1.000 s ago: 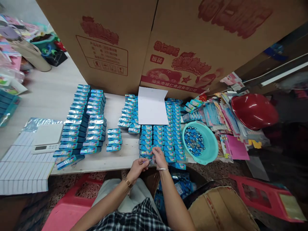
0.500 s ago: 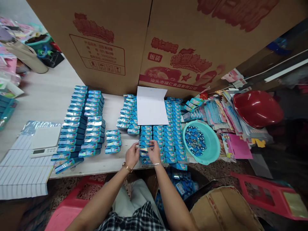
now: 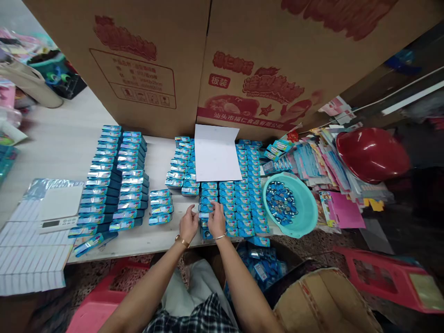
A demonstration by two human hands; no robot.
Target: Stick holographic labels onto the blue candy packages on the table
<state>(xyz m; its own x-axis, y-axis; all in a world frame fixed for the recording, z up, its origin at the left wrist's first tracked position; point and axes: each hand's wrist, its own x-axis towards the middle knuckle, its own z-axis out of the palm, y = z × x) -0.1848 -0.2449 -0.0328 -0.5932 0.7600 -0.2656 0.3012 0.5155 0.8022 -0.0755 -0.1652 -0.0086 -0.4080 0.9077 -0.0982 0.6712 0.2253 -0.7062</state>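
Observation:
My right hand (image 3: 217, 221) has its fingers closed on the right end of a small blue box (image 3: 204, 215), low over the front of the rows. Just left of that box is my left hand (image 3: 189, 225), thumb and forefinger apart, with nothing visible in it. Rows of blue boxes (image 3: 227, 200) with round openings run back from the table's front edge. A white sheet (image 3: 218, 155) covers part of these rows. To the right, a turquoise basin (image 3: 308, 210) holds many small blue-and-silver wrapped pieces (image 3: 280, 202).
Two long columns of blue boxes (image 3: 99, 200) and a short stack (image 3: 160, 207) stand left. Beyond them is a white scale (image 3: 60, 206). Large cartons (image 3: 149, 60) wall off the back. A red bowl (image 3: 373, 155) tops a heap of packets. Pink stools (image 3: 100, 296) stand below.
My left hand has drawn slightly away from the small box, while my right hand stays on it and has shifted a little left. The whole view has turned slightly.

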